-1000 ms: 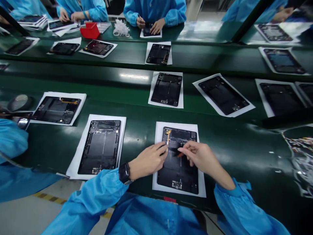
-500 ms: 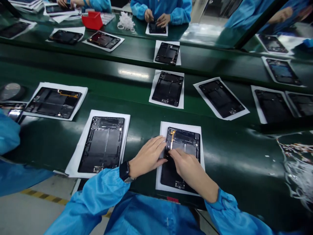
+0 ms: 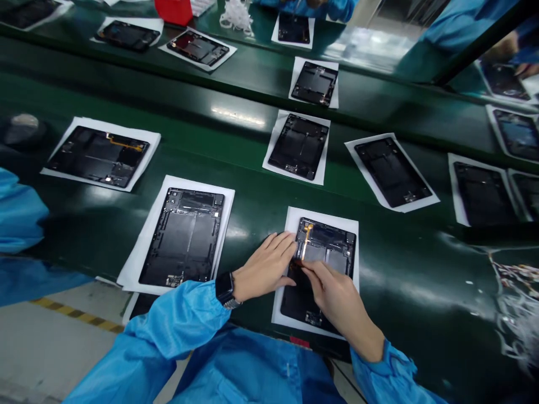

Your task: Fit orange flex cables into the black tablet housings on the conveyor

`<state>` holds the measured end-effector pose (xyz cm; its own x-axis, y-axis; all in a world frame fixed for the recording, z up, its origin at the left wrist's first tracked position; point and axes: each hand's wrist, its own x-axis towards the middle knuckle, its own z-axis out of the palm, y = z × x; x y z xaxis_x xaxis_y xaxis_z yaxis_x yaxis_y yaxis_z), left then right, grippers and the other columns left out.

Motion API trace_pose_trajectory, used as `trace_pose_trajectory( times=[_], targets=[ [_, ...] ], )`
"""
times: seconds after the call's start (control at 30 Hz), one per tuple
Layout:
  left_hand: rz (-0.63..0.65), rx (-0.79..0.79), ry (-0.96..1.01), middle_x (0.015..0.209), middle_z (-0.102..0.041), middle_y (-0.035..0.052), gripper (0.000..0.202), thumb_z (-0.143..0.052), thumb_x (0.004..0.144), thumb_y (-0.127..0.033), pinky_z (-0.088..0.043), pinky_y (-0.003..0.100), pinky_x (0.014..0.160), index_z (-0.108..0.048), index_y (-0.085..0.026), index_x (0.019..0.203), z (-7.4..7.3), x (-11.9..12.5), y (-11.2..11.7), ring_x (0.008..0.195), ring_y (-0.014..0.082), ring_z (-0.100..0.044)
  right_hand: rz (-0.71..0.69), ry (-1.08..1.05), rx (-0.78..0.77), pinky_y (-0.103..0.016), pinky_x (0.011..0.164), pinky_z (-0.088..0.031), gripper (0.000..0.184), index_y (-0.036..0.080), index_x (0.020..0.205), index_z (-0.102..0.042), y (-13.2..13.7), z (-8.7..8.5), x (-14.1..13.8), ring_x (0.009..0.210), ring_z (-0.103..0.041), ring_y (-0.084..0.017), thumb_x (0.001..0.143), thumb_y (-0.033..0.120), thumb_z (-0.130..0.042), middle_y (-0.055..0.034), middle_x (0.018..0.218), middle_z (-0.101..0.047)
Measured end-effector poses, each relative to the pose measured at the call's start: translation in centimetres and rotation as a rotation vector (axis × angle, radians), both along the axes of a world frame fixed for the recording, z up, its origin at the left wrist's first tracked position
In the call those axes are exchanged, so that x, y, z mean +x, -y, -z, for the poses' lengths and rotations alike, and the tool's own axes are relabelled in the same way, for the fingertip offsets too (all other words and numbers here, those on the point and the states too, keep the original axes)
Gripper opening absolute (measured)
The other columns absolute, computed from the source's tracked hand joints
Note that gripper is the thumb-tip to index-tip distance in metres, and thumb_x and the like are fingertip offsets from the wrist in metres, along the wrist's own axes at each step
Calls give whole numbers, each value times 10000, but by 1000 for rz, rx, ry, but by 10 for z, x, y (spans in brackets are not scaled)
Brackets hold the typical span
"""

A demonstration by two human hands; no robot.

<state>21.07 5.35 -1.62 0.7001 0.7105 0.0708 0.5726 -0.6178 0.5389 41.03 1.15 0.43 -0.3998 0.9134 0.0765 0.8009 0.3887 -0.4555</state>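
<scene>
In front of me an open black tablet housing [image 3: 298, 300] lies on a sheet of white paper [image 3: 352, 269]. A thin orange flex cable [image 3: 307, 241] runs down the upper left part of the housing. My right hand [image 3: 339, 297] reaches over the housing, thumb and forefinger pinched at the cable's lower end; the exact grip is partly hidden by the fingers. My left hand [image 3: 267, 266], with a dark watch on its wrist, lies with fingers stretched out against the housing's left edge, thumb apart.
Another open tablet housing [image 3: 181, 241] lies on paper to my left. Several more sit along the green bench [image 3: 202, 148] and beyond. A tangle of white strips [image 3: 516, 320] is at far right, a red box [image 3: 173, 10] at the back. A co-worker's blue sleeve [image 3: 19, 216] enters from the left.
The view has shifted, so the bench things appear further right and those at the back higher. Both hands stay at the same housing; my right fingertips remain by the cable's lower end.
</scene>
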Motion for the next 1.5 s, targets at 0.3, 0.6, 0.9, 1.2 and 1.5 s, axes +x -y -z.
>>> trace_pose_trajectory(
  times=[0.3, 0.6, 0.9, 1.2, 1.5],
  targets=[
    [-1, -12, -6, 1492, -364, 210, 876, -814, 724, -377, -253, 496, 1184, -300, -145, 1394, 0, 0, -1, 1445, 322, -259, -47, 241, -26, -292, 505, -371, 98, 157, 943, -567, -10, -1, -16, 592, -632, -201, 956, 113, -480, -45, 811, -665],
    [-15, 15, 30, 1488, -384, 194, 898, -808, 725, -410, -268, 487, 1174, -284, -180, 1417, 5, 0, -1, 1434, 308, -294, -17, 399, -129, -301, 516, -314, 62, 167, 931, -544, -13, -12, -9, 620, -642, -205, 953, 120, -510, -34, 788, -666],
    [-10, 6, 16, 1470, -403, 193, 911, -812, 713, -432, -280, 488, 1164, -282, -185, 1412, 3, 1, -3, 1430, 305, -300, -58, 452, -122, -303, 520, -319, 109, 164, 929, -532, -14, -10, -19, 645, -650, -215, 917, 61, -501, -43, 794, -666],
    [-8, 33, -142, 1458, -409, 194, 787, -779, 750, -456, -321, 469, 1123, -367, -140, 1341, -11, 2, 0, 1401, 319, -335, 45, 153, -114, -291, 574, -432, 133, 178, 977, -612, -15, -9, -10, 688, -676, -220, 948, 164, -482, -49, 830, -703],
    [-62, -51, -315, 1090, -613, 185, 189, -628, 848, -233, -473, 431, 882, -598, -103, 982, -35, 83, -106, 1077, 330, -581, 854, -465, 31, -461, 852, -543, 412, 236, 897, -693, 52, 17, 61, 891, -688, -341, 761, 621, -639, -90, 905, -723]
  ],
)
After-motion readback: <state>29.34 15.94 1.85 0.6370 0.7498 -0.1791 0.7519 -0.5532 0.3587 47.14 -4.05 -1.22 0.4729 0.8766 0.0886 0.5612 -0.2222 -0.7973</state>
